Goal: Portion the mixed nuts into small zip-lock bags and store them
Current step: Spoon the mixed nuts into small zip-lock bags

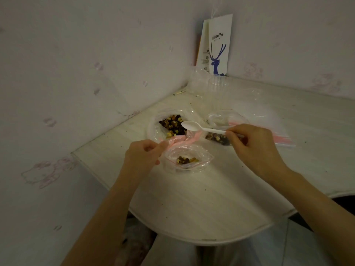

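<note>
Bench edge: the rounded front of our white bench (192,208) is nearest to us, with a few dark crumbs scattered on it.
Left hand: our left hand (142,156) pinches the pink zip edge of the small zip-lock bag (206,158) between thumb and fingertips, so its mouth is held open.
Small bag: it sits on the bench right between our two hands, with only a little heap of mixed nuts (187,160) at the bottom.
Right hand: our right hand (255,144) is curled round the handle of a white plastic spoon (203,128), gripping it near the end.
Spoon: the bowl looks empty and points left, hanging over the near right edge of the big bag.
Big bag: a wide-open clear bag (184,112) just behind the small one holds the main pile of nuts (172,124).
Second bag: another clear zip-lock bag (219,117) lies behind our right hand with some nuts in it, partly hidden by our fingers.
Spare bags: flat bags with pink strips (282,140) lie off to the right.
Far corner: crinkly clear plastic (217,83), can't tell exactly what it is, and a paper coffee bag (219,45) with a blue deer stands against the wall.
</note>
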